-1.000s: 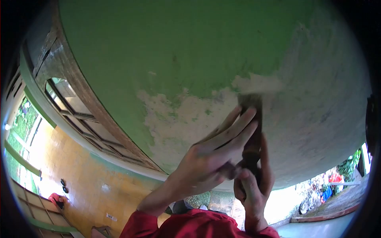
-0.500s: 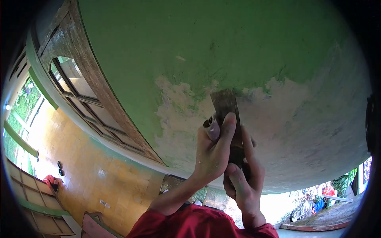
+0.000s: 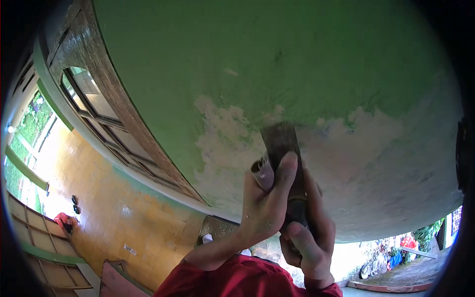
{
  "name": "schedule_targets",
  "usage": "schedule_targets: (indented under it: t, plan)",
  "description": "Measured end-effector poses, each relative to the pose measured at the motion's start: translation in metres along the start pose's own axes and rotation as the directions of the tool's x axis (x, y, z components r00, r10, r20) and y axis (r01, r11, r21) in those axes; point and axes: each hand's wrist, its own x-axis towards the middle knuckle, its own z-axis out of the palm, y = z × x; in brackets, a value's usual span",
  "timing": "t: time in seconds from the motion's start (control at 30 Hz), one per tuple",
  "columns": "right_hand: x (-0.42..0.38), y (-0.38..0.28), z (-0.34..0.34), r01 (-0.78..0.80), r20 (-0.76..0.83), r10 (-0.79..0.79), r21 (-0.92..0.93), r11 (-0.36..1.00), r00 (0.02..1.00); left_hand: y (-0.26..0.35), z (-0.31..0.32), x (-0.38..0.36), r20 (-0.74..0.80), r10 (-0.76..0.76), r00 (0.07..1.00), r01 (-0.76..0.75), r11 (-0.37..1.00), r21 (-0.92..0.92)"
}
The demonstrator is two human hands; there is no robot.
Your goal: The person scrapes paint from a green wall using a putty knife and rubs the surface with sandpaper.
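- Two bare hands close on one scraper point(image 3: 281, 143) pressed against a green-painted wall point(image 3: 277, 54), seen from below through a head-worn camera.
- Left hand point(image 3: 264, 200) wraps the tool from the near side, thumb laid up along the blade; its grip is closed on the scraper, and a small pale cylinder point(image 3: 262, 171), which cannot be identified, sits against the fingers.
- Right hand point(image 3: 309, 237) clamps the dark handle lower down, fingers curled round it, grip closed on the same tool.
- Blade's flat end rests on the wall just at the border where green paint gives way to a bare, whitish patch point(image 3: 346, 148) of plaster.
- Stripped plaster spreads to both sides of the blade and below it; unbroken green lies above.
- Red sleeves point(image 3: 237, 279) show at the bottom edge of the view.
- Brown-framed window point(image 3: 99, 114) runs along the wall to the left, well apart from the hands.
- Yellow tiled floor point(image 3: 114, 218) lies below the window, with a small red object point(image 3: 62, 219) on it.
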Motion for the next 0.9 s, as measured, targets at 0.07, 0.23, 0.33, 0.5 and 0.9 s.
schedule_targets:
  t: [0.07,0.23,0.33,0.5,0.9]
  plan:
    - [0.005,-0.017,0.001,-0.095,0.073,0.091,0.048,0.994,0.993,0.013,0.003,0.005,0.062,0.004,0.998,-0.002,0.999,-0.038]
    - [0.008,-0.007,-0.005,-0.040,0.154,0.034,0.037,0.998,0.988,0.004,-0.005,0.004,0.014,0.011,1.000,-0.012,1.000,0.021]
    - [0.017,-0.006,-0.005,0.046,0.205,-0.045,-0.001,0.999,0.978,0.011,-0.002,0.010,0.025,0.035,0.999,-0.034,0.999,-0.032]
    - [-0.001,0.017,-0.013,-0.095,0.095,0.100,-0.056,0.994,0.990,0.011,-0.039,-0.010,-0.097,-0.051,0.994,0.084,0.921,0.381]
    - [0.005,0.015,0.003,-0.027,0.039,0.028,-0.029,0.999,0.999,-0.002,-0.054,-0.007,0.548,0.368,0.751,-0.597,0.023,0.802]
